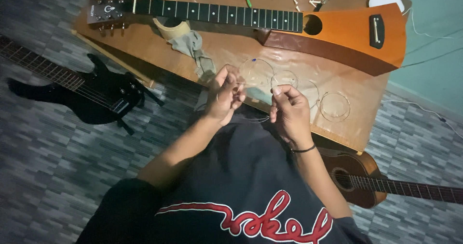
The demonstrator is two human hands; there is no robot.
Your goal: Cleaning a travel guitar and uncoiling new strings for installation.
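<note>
Guitar string (241, 86), a thin coiled wire, sits between both hands just above the near edge of the wooden table (226, 48). Left hand (224, 95) has its fingers curled together, pinching the coil at the fingertips. Right hand (288, 112), a dark band on its wrist, closes thumb and forefinger together close beside it; whether they grip the wire itself I cannot tell, it is too fine. More coiled strings (334, 106) lie flat on the tabletop just beyond the hands. Farther back lies an orange travel guitar (347, 34) with a narrow triangular body, its neck resting on a grey rag (193, 46). Left on the tiled floor lies a black electric guitar (96, 97); right, under the table edge, a brown acoustic guitar (357, 176).
</note>
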